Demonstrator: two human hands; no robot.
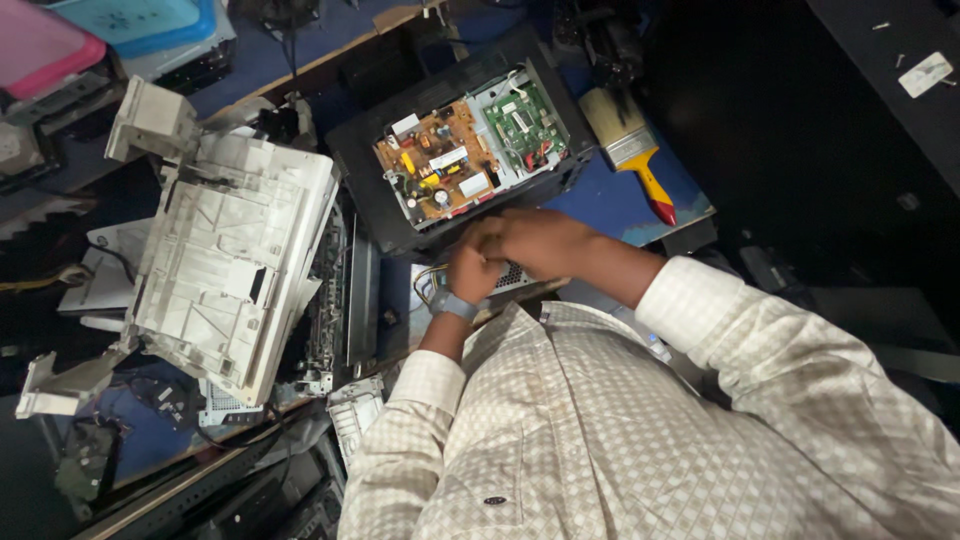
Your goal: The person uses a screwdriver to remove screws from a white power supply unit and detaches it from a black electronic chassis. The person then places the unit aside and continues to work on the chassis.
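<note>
A black printer chassis [365, 165] lies open on the bench, showing an orange-brown power board [435, 165] and a green circuit board [525, 120]. Both my hands meet at its near edge. My left hand [472, 268], with a grey band on the wrist, is curled tight against the edge beside a vented grey metal part [512, 277] and some yellow wires [428, 276]. My right hand [545, 240] reaches in from the right and lies over the left hand's fingers, its own fingers bent over the edge. What the fingers enclose is hidden.
A white plastic printer cover [225, 270] lies upside down at the left, with more grey parts [340, 290] beside it. A paintbrush with a yellow and red handle [635, 150] rests right of the chassis on a blue mat [600, 205]. Scrap housings crowd the lower left.
</note>
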